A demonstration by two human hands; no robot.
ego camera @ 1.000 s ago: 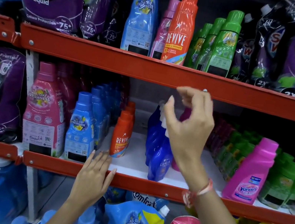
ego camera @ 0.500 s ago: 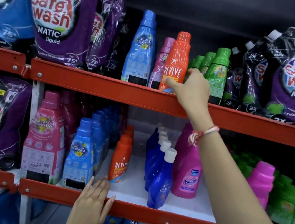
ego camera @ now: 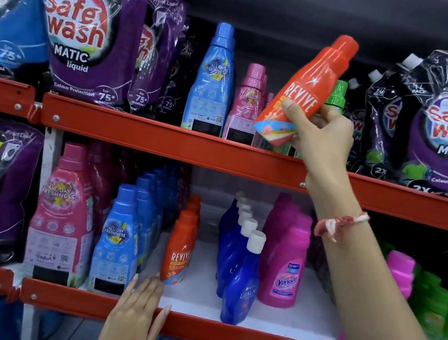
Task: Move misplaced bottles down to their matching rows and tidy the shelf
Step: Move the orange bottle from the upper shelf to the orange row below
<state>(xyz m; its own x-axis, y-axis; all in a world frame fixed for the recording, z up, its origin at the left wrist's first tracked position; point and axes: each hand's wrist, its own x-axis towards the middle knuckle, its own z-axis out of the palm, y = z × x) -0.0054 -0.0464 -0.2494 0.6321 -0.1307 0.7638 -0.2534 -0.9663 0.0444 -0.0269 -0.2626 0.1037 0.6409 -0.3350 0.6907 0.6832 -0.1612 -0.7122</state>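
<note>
My right hand (ego camera: 320, 129) grips an orange Revive bottle (ego camera: 307, 91), lifted off the upper shelf (ego camera: 163, 137) and tilted with its cap to the upper right. On that shelf a blue bottle (ego camera: 212, 79), a pink bottle (ego camera: 246, 105) and a green bottle (ego camera: 337, 96) still stand. The lower shelf (ego camera: 190, 326) carries a row of orange Revive bottles (ego camera: 178, 248), between a blue row (ego camera: 119, 241) and dark blue white-capped bottles (ego camera: 240, 276). My left hand (ego camera: 138, 312) lies flat on the lower shelf's front edge, fingers spread, holding nothing.
Purple Safe Wash pouches (ego camera: 89, 25) fill both ends of the upper shelf and the lower left. Pink Vanish bottles (ego camera: 285, 266) and green bottles (ego camera: 439, 312) stand at the lower right. Large pink bottles (ego camera: 60, 216) stand lower left. Refill pouches sit below.
My right hand rose from the lower shelf to the upper one, closed on the orange Revive bottle and lifted it off, tilted. My left hand stayed on the lower edge.
</note>
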